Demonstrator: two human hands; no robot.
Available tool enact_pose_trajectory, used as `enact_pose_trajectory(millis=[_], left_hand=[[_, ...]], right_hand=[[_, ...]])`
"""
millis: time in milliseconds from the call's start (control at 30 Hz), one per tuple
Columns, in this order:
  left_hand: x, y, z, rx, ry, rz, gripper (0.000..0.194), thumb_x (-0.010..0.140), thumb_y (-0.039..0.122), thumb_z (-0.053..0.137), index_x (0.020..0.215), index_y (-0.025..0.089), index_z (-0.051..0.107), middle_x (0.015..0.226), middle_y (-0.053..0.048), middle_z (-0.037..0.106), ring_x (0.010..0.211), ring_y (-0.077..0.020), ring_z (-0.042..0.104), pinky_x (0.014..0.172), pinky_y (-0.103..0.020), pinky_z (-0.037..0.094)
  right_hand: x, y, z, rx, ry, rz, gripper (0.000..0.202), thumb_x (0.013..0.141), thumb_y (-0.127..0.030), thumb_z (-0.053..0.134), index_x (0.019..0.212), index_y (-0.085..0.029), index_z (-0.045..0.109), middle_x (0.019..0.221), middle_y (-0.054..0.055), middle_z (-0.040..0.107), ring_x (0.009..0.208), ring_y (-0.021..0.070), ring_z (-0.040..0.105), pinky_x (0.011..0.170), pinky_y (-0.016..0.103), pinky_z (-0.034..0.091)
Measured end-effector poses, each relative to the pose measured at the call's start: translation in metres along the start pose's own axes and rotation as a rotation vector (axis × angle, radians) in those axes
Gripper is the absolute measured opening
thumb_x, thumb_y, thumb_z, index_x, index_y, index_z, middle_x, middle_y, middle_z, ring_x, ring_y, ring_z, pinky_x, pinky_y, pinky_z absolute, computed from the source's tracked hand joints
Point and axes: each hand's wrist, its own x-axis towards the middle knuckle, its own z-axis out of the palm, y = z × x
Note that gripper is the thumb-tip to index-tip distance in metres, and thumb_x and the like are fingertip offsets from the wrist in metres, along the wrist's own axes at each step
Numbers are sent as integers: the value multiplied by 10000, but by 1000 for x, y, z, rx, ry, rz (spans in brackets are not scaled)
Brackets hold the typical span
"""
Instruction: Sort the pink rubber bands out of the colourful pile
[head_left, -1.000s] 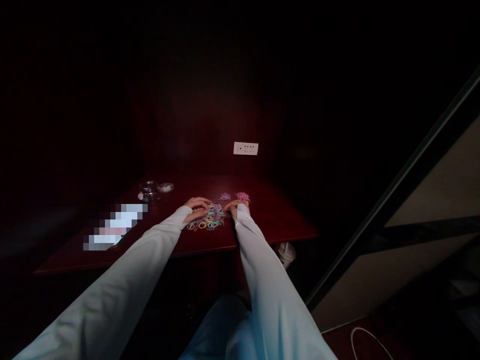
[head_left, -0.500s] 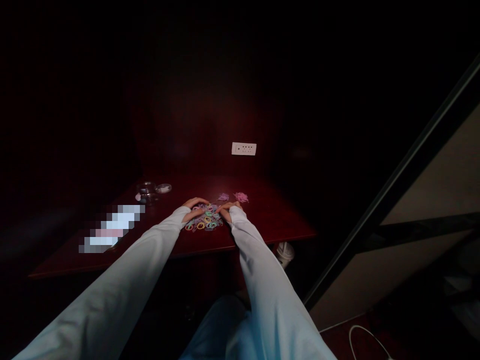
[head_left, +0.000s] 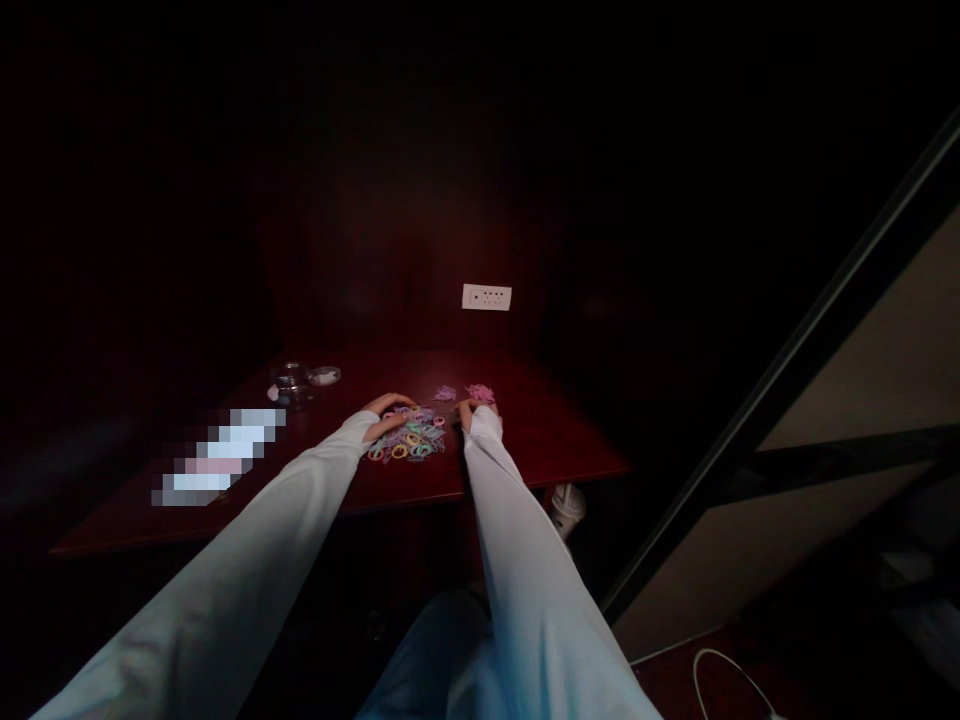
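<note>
A mixed heap of pastel elastic hair ties lies on the dark red table. My left hand rests at the heap's left side, thumb and fingers apart and reaching over the bands. Just right of the heap is my right hand, its fingers drawn together; anything between them is too small to make out. Beyond it sits a small pile of pink hair ties, close to the fingertips. A smaller pile of purple hair ties lies left of the pink one.
At the back left stand a clear jar and a round lid. A blurred-out bright flat object lies at the table's left. The wall bears a white socket. A lidded cup is below the table's right edge.
My right hand has moved right, off the mixed heap and towards the pink pile. My left hand has stayed at the heap. The view has shifted slightly.
</note>
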Motion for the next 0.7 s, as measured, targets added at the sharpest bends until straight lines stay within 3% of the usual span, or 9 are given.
enact_pose_trajectory(millis=[100,200,333,500,700], left_hand=[[2,-5,1,-69,31,-101,485,829,592,584,1116,223,713,1137,-68,727,1043,-281,670,881,-367,546],[4,-8,-1,-116,13,-150,518,796,608,603,1114,215,712,1065,-61,727,967,-265,674,775,-327,545],[4,-2,-2,-143,34,-174,519,787,637,613,1083,222,711,1009,-54,729,938,-264,674,728,-316,529],[3,9,-1,-180,65,-249,588,754,716,596,1057,222,695,908,-47,709,839,-251,658,663,-310,498],[4,8,-1,-182,72,-197,585,736,731,607,1006,219,699,881,-55,712,879,-265,667,725,-329,508]], right_hand=[[-3,-4,-7,-81,-57,222,412,987,-327,450,1188,-211,791,1232,150,703,1227,313,564,1003,409,455],[-6,-9,-7,-124,-93,99,403,954,-319,523,1287,-261,742,1418,137,614,1346,329,474,1092,440,379],[-5,-11,-1,-218,-129,-51,473,965,-318,487,1391,-233,672,1533,155,512,1391,324,432,1139,445,318],[-1,-10,-1,-219,-146,-81,482,963,-327,477,1393,-226,669,1549,148,495,1375,318,423,1138,447,306],[-3,-9,-5,-192,-152,-103,456,967,-338,483,1359,-252,700,1509,129,538,1376,316,419,1131,428,319]])
